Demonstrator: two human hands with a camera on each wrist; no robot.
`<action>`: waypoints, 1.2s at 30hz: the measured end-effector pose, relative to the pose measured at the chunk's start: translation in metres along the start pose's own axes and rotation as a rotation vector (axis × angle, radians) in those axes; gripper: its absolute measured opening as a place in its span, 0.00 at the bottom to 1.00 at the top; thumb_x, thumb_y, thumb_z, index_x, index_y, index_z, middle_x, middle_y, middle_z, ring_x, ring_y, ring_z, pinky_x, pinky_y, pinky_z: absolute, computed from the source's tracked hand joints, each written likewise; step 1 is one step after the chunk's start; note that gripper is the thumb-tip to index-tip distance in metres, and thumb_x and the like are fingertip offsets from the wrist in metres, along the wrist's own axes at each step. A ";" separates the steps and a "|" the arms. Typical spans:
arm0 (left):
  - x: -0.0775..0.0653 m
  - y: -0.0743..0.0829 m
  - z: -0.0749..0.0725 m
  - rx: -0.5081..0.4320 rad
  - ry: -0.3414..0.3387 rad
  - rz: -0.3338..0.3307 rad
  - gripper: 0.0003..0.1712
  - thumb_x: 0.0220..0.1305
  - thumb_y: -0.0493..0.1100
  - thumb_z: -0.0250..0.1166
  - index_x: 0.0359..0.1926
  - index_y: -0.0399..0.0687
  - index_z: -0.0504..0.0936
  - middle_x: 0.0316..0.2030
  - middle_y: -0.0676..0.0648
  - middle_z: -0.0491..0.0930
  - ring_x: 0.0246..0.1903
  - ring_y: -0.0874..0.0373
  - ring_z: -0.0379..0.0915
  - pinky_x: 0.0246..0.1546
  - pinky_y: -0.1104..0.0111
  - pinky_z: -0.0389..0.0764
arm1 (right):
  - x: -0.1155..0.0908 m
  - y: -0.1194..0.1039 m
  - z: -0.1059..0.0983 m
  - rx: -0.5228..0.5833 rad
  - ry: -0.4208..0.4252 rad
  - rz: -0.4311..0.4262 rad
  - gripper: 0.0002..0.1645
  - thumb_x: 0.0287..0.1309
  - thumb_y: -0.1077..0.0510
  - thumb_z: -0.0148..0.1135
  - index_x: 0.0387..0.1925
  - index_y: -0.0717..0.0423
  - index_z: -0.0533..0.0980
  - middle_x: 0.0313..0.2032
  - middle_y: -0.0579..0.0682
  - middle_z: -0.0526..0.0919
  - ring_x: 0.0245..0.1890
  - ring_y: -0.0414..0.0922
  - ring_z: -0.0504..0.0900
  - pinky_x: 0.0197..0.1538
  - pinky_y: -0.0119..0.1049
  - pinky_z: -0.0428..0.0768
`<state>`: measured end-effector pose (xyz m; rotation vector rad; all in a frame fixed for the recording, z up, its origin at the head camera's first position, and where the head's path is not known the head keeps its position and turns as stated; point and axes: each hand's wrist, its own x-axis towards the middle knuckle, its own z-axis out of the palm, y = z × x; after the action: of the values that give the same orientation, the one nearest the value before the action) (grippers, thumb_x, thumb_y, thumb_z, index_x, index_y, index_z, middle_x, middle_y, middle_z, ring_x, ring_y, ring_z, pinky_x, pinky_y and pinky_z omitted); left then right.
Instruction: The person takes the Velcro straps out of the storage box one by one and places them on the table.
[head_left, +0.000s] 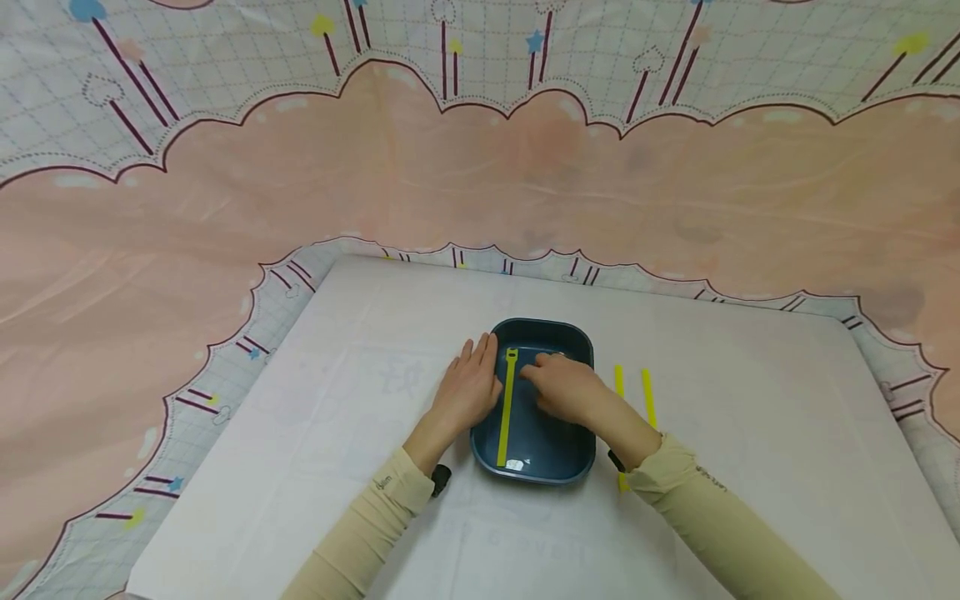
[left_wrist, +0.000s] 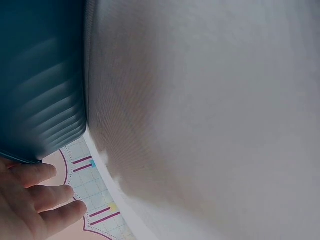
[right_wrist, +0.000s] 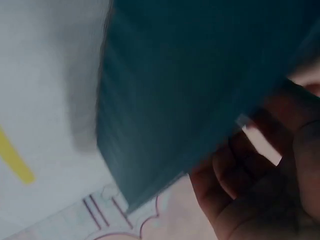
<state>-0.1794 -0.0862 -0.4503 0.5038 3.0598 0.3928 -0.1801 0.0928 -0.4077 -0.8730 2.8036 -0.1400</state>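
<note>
A dark blue rectangular tray (head_left: 555, 454) with rounded corners stands on the white table. Inside it, along the left side, lies a yellow strap (head_left: 506, 417) with a slotted head at its far end. My left hand (head_left: 467, 387) rests against the tray's left rim with fingers extended; the left wrist view shows its fingers (left_wrist: 50, 197) beside the rim. Over the tray's inside, my right hand (head_left: 566, 387) has bent fingers, their tips near the strap's head. Whether they pinch anything is hidden. The right wrist view shows curled fingers (right_wrist: 227, 170) beyond the tray wall (right_wrist: 165, 110).
To the right of the tray, two more yellow strips (head_left: 648, 398) lie on the white table (head_left: 750, 433), one partly hidden by the right wrist. A patterned pink and white cloth (head_left: 450, 183) hangs behind the table and surrounds its edges.
</note>
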 end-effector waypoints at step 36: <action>0.000 0.000 0.002 0.022 0.020 0.015 0.36 0.70 0.42 0.55 0.73 0.34 0.55 0.72 0.36 0.58 0.70 0.38 0.54 0.64 0.48 0.64 | 0.000 -0.003 0.035 -0.170 -0.034 -0.114 0.09 0.63 0.60 0.63 0.43 0.49 0.84 0.38 0.50 0.81 0.35 0.45 0.79 0.39 0.41 0.82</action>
<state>-0.1790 -0.0863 -0.4519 0.5269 3.0842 0.3671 -0.1709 0.0892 -0.4411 -1.0632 2.7656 0.0965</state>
